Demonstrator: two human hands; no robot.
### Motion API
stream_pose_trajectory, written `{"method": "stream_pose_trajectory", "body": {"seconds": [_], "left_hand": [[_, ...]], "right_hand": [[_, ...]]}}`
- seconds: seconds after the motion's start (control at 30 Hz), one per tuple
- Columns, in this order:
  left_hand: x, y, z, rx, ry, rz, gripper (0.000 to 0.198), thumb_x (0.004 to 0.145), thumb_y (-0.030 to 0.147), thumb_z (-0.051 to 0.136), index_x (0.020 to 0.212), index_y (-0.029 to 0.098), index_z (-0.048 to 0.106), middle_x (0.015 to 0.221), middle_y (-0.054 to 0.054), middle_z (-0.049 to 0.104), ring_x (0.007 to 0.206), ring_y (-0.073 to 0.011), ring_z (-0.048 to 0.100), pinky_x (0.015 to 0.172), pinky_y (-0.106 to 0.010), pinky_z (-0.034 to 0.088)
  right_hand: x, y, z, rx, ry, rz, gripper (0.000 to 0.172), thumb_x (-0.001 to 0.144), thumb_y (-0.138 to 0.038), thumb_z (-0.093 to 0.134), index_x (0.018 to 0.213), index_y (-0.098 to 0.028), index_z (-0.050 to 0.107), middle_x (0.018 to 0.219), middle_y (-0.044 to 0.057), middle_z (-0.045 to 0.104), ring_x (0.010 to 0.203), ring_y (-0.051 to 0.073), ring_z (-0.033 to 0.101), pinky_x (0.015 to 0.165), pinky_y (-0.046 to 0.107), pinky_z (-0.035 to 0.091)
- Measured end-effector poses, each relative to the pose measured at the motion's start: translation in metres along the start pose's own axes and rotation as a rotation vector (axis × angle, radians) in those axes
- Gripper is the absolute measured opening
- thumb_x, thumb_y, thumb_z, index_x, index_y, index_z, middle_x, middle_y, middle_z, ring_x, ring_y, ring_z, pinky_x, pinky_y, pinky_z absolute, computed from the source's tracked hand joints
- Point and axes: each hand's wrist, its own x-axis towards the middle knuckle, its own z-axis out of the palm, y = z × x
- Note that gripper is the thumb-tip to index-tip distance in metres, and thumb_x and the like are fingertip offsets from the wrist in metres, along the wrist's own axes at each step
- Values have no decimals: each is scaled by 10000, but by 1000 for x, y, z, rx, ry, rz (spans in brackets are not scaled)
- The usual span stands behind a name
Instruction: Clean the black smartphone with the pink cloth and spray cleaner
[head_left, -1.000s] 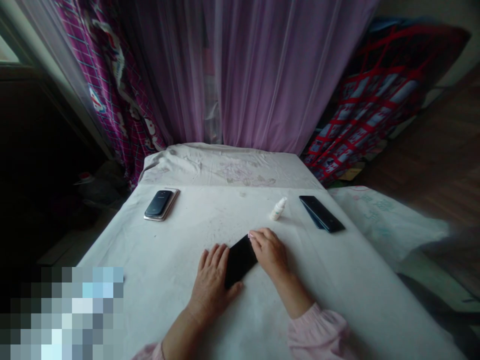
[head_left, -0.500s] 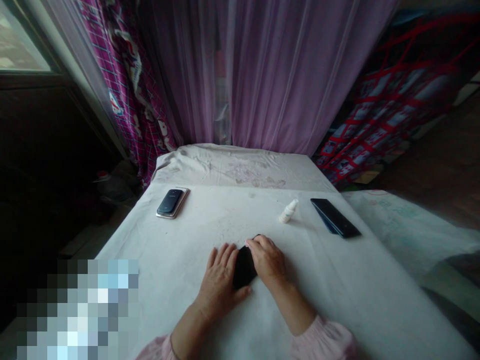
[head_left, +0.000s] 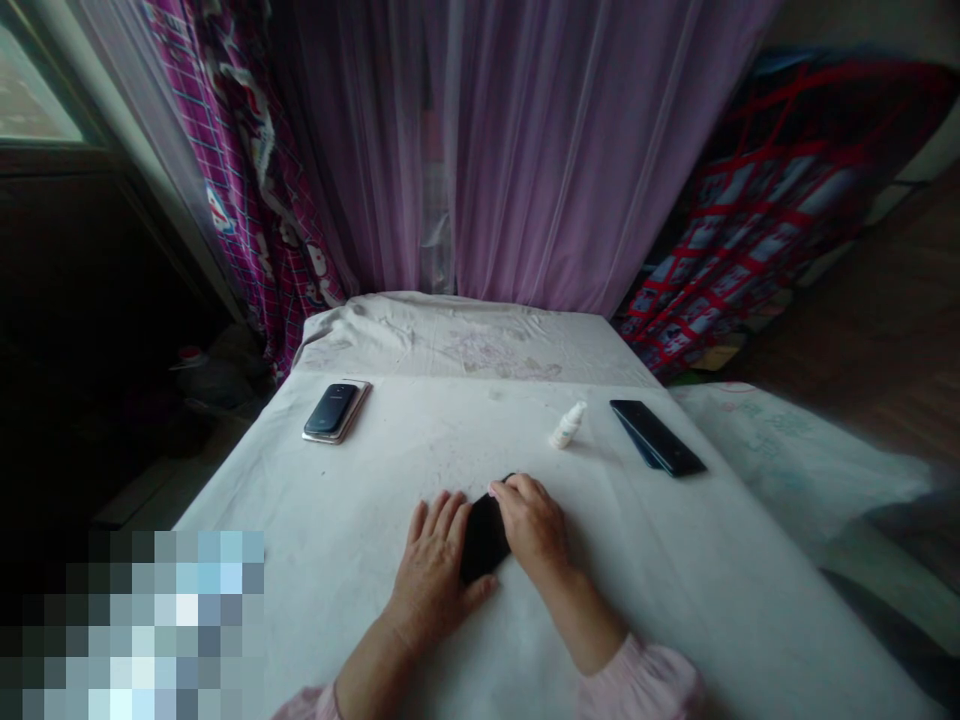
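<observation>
A black phone lies flat and slanted on the white cloth between my hands. My left hand grips its left side, the fingers stretched along the edge and the thumb at the near end. Over the phone's far right part, my right hand is closed, fingers curled and pressed together. A small pale pink bit shows at its fingertips, too small to make out. Beyond the right hand stands a white spray bottle.
At the left, a dark phone rests on a lighter one. Two dark phones overlap at the right. White cloth covers the table, with purple curtains behind it. A blurred-out patch hides the near left corner.
The view has shifted slightly, so the table things sit a little further left and lower. Both hands keep nearly the same place on the phone.
</observation>
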Motion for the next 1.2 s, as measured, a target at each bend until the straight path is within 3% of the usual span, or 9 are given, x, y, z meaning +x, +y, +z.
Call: {"method": "stream_pose_trajectory", "body": {"seconds": [0.1,0.37,0.63,0.9,1.2], "left_hand": [[0,1,0,1,-2,-7,840,805,629,600,1451,148,363,1469,-176,461,1389,-351,362,1133,-564,244],[2,4,-7,0,-25,-1,884,807,773,464,1416,135,419,1462,-190,466,1383,-363,370,1131,-570,240],[2,3,-4,5,12,9,881,796,764,498,1431,161,409,1447,-182,485,1375,-351,383,1139,-550,226],[0,-2,0,13,33,36,906,784,779,498,1417,135,424,1451,-195,478,1365,-378,391,1122,-577,257],[-1,-3,3,36,2,18,815,798,636,606,1429,161,405,1474,-167,460,1376,-370,381,1119,-581,270]], "right_hand": [[-3,-4,-1,25,3,-30,200,930,-165,545,970,-266,714,856,28,645,813,167,589,722,250,410],[8,28,-5,-42,7,127,230,923,-154,525,956,-249,731,881,44,665,784,162,591,693,247,410],[-9,-7,-7,48,-10,-41,220,926,-153,535,981,-262,717,842,32,651,773,151,597,688,234,418],[-6,34,-8,28,95,102,284,954,-151,447,969,-223,721,866,56,662,761,160,612,696,250,456],[-27,7,-7,49,49,-30,251,962,-164,473,1022,-234,707,855,53,647,782,157,611,699,233,460]]}}
